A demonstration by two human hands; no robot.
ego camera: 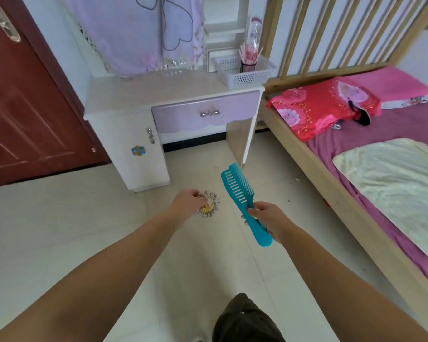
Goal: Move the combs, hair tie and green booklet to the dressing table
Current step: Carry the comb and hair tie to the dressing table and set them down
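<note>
Head view looks down at two bare arms stretched over a pale tile floor (59, 230), toward the dressing table (139, 95).

On the table's right end sits a white basket (245, 75) with a dark cup of pink sticks (248, 58) in it. A purple cloth (139, 33) hangs over the table's back. The rest of the tabletop is bare, and nothing lies on the floor between the hands and the table. Left of the table is a red door (27, 107). Right of the table is a wooden bed (307, 149) with a red pillow (324, 107) and a pale blanket (393, 183).

The right hand (269, 220) is closed around the handles of two teal combs (242, 198), held together in the air in front of the table. The left hand (188, 203) is pinched shut on a frilly hair tie (210, 203), also in front of the table, left of the combs.

The hair tie is blurry, and the fingers hide part of it. A dark thing (361, 114) lies on the pillow; I cannot tell what it is. At the bottom edge a dark shape (245, 319) is cut off. No green booklet can be made out.
</note>
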